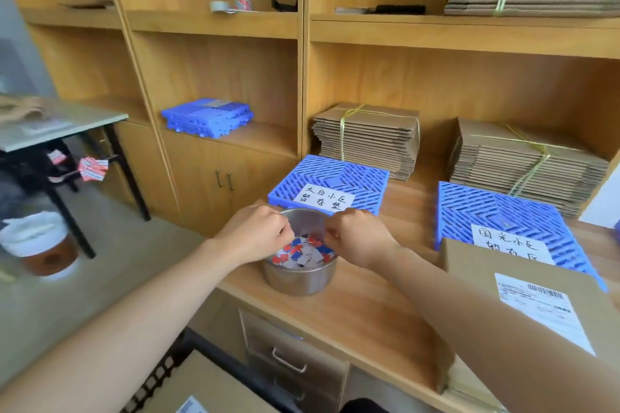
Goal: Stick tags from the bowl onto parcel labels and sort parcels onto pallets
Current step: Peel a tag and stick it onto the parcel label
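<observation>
Head view: left hand (258, 235) and right hand (355, 238) are curled over the bowl (298, 282), hold unclear; light, flimsy tags (302, 253) are best pinched at an edge.

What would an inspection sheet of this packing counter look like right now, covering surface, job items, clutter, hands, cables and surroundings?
Surface: light wooden counter.
Job's things: round steel bowl of red, blue and white paper tags; behind it, blue slatted plastic pallets with handwritten white signs, left pallet and right pallet; brown cardboard parcel with white barcode label at right.
Clutter: strapped bundles of flat cardboard; tape rolls on upper shelf.
Hands: left hand and right hand over the bowl, fingers curled; what they pinch is hidden.
Cables: nothing seen.
Surroundings: wooden shelving; grey table at left.
</observation>
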